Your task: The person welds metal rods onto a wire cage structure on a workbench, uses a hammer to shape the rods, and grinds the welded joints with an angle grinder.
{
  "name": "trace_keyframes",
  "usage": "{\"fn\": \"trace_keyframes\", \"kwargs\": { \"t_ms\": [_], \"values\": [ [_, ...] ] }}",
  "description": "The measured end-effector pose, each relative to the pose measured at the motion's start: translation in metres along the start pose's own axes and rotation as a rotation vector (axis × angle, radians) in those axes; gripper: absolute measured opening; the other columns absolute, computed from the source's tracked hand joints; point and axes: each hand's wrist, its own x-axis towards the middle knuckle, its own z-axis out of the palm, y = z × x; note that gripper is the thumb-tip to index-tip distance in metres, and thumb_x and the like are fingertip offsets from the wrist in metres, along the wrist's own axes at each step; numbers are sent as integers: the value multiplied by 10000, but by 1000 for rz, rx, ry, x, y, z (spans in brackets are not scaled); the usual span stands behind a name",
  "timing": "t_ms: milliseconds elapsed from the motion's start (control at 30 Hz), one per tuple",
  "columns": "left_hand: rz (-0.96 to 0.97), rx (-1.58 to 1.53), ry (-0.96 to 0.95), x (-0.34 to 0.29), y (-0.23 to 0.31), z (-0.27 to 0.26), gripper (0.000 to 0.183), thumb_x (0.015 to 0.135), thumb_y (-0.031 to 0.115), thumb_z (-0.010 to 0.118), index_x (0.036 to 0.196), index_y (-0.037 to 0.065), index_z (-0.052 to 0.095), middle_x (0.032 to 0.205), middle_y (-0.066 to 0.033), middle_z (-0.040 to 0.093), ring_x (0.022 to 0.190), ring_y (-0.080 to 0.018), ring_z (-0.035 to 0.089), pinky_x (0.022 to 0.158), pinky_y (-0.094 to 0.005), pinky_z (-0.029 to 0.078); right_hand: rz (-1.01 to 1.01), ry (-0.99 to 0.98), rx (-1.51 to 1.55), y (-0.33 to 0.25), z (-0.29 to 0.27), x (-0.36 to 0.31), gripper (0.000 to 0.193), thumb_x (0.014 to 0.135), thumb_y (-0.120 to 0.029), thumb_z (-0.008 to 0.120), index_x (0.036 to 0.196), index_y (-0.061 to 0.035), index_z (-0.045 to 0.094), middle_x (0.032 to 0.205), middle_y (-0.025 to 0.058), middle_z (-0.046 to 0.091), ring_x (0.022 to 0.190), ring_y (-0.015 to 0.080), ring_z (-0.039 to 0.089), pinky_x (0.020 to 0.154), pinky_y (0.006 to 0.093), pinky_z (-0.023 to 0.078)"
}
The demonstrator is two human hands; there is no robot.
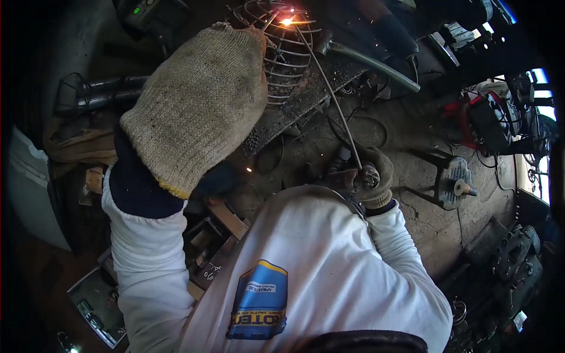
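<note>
In a knitted work glove, my left hand (203,100) is raised beside a round wire cage (288,73) at the top middle. The back of the glove hides its fingers, so whether they grip the cage does not show. My right hand (382,176), also gloved, is closed around a welding electrode holder (366,177) low at the middle right. From the holder a long thin welding rod (333,97) slants up and left to the cage. Its tip meets the wires in a bright orange glow (287,22), with small sparks around.
Under the cage is a dark, dirty metal worktop (306,112). A metal tube (376,63) juts out to its right. Farther right are a grey slotted machine (454,183) and a red-framed object (465,120). Cables lie on the floor. A tray of tools (97,306) is at lower left.
</note>
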Motion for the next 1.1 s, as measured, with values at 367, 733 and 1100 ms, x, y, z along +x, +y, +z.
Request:
{"fn": "trace_keyframes", "kwargs": {
  "t_ms": [367, 733, 1100],
  "values": [
    [136, 100, -42, -6, -5, 0, 266, 848, 81, 651, 1106, 21, 622, 1137, -68, 624, 938, -254, 643, 854, -350, 557, 8, -66, 68, 3, 3, 0, 355, 730, -189, 714, 1012, 20, 664, 731, 124, 639, 613, 243, 631, 581, 347, 506],
    [25, -81, -103, -16, -6, -6, 293, 763, 73, 678, 1056, 72, 665, 1138, -100, 640, 1091, -297, 621, 969, -388, 534, -104, 35, 106, 3, 10, 4, 593, 658, -426, 895, 1014, -23, 645, 674, 34, 602, 529, 156, 595, 477, 302, 446],
    [-46, -35, 118, -6, -2, 14, 237, 874, 71, 628, 1110, 54, 622, 978, -120, 671, 882, -292, 652, 821, -373, 558, 94, 20, 200, 13, 9, -15, 605, 626, -399, 911, 983, 1, 630, 774, 126, 670, 662, 251, 681, 583, 350, 537]
  ]
}}
